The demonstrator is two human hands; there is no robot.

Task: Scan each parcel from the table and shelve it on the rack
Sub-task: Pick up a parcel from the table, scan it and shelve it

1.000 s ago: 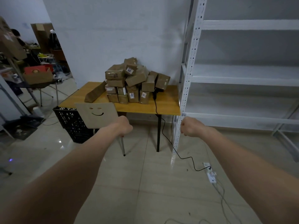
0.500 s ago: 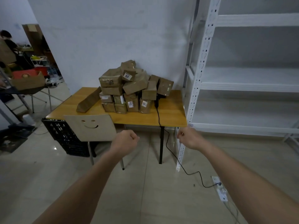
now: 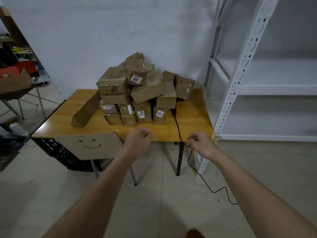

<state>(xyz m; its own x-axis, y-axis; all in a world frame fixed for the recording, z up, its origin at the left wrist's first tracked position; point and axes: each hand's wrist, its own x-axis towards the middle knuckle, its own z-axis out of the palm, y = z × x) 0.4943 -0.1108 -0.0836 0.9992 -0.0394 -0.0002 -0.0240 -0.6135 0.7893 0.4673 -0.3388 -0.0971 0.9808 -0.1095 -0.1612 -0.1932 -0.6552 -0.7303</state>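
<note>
Reaching toward worktop [image 3: 193,121]: left hand [image 3: 138,140] and right hand [image 3: 200,143], fingers curled together, holding nothing, at near edge. Parcels [image 3: 137,93] heaped on far worktop. White rack [image 3: 247,54] right, shelves bare.

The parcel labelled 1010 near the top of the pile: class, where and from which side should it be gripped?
Grip the parcel labelled 1010 by its left and right side faces, coming from the front and above. Its labelled end juts out toward the person, and only the parcel above appears to rest on it.
</note>
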